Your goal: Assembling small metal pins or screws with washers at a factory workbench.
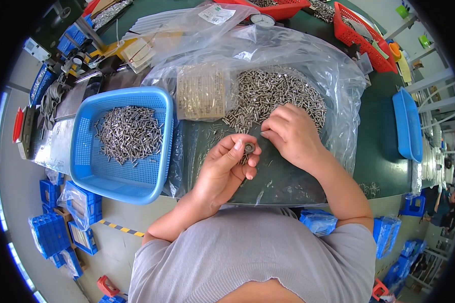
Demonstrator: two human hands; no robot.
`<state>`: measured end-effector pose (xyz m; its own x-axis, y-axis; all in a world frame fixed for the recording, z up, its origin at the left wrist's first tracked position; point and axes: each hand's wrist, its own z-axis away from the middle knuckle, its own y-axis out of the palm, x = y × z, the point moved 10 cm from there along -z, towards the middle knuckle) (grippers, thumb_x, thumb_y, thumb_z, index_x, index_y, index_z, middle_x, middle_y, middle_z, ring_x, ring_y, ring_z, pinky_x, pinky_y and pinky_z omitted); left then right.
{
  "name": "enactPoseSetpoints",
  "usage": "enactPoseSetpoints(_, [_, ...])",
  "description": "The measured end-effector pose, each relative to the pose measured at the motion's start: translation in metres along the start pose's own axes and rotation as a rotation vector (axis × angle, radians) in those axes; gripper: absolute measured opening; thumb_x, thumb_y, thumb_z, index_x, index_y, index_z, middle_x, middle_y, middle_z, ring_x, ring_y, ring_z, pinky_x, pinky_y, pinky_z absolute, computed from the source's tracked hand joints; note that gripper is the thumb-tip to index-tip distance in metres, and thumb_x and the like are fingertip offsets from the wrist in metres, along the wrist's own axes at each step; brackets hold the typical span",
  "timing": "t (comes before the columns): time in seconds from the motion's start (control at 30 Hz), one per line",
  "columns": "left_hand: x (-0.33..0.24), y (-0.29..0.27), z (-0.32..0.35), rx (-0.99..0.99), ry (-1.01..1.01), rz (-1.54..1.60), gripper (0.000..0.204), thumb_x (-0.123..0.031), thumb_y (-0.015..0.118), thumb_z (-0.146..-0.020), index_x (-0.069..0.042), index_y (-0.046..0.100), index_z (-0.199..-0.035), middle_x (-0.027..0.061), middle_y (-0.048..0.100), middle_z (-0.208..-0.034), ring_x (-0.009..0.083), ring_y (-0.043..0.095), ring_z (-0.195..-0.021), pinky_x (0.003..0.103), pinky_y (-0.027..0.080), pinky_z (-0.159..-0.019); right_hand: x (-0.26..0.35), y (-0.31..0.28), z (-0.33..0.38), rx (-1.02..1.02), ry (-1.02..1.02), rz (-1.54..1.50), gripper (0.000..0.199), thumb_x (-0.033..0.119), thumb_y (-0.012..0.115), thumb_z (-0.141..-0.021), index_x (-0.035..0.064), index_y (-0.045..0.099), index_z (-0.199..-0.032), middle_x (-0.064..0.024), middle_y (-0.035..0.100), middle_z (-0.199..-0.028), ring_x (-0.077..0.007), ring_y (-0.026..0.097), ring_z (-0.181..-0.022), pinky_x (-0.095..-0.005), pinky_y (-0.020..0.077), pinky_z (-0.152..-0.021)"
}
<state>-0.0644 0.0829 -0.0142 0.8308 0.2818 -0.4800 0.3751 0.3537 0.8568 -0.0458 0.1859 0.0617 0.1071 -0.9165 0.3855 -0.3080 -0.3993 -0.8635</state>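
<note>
My left hand point(221, 166) is closed, with a small round metal ring point(249, 148) pinched between thumb and forefinger. A few small metal pins show under the ring, against the curled fingers. Just to its right, my right hand point(292, 134) is closed with thumb and fingertips together; anything between them is too small to make out. Beyond both hands a heap of small metal pins point(283, 88) lies on a clear plastic bag point(346, 91). At the left stands a blue mesh basket point(81, 151) holding many similar pins point(129, 134).
A brown printed sheet point(201, 93) under plastic lies left of the heap. Red baskets point(359, 38) stand at the far side of the green table point(384, 166). A blue tray point(407, 126) is at the right edge. Loose pins lie near my left hand.
</note>
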Motion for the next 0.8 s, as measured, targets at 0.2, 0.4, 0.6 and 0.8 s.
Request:
enactPoseSetpoints(0.2, [0.001,-0.003,0.001,-0.019,-0.007,-0.008,0.021,-0.021,0.052,-0.096,-0.003,0.054,-0.106,0.0084,0.059,-0.094,0.0117,0.053,-0.076,0.025,0.045,-0.061,-0.020,0.015,0.011,0.096,0.437,-0.869,0.007,0.010,0.065,-0.086,0.0040,0.064,-0.089,-0.0005,0.062,-0.084,-0.0065,0.057,-0.078,-0.0211,0.0445,-0.071])
enactPoseSetpoints(0.4, [0.002,-0.002,0.002,-0.054,-0.022,-0.016,0.018,-0.022,0.053,-0.095,-0.005,0.054,-0.102,0.0063,0.059,-0.089,0.0109,0.052,-0.073,0.024,0.043,-0.058,-0.001,0.027,0.010,0.125,0.372,-1.182,0.006,0.007,0.064,-0.086,0.0014,0.063,-0.088,-0.0020,0.058,-0.085,-0.0094,0.058,-0.079,-0.0227,0.0461,-0.073])
enactPoseSetpoints(0.6, [0.002,-0.003,0.002,-0.059,-0.026,-0.027,0.018,-0.023,0.054,-0.095,-0.006,0.054,-0.100,0.0051,0.058,-0.086,0.0103,0.052,-0.071,0.024,0.041,-0.056,0.006,0.028,0.008,0.166,0.339,-1.079,0.003,0.002,0.064,-0.085,0.0003,0.062,-0.086,-0.0028,0.055,-0.090,-0.0104,0.056,-0.081,-0.0235,0.0467,-0.073])
enactPoseSetpoints(0.8, [0.004,-0.004,0.002,-0.066,-0.049,-0.025,0.016,-0.023,0.056,-0.094,-0.007,0.054,-0.096,0.0035,0.057,-0.083,0.0093,0.050,-0.068,0.023,0.039,-0.054,0.012,0.022,0.004,0.160,0.280,-0.955,0.008,0.006,0.068,-0.082,0.0025,0.061,-0.085,-0.0022,0.055,-0.090,-0.0109,0.056,-0.082,-0.0249,0.0459,-0.073])
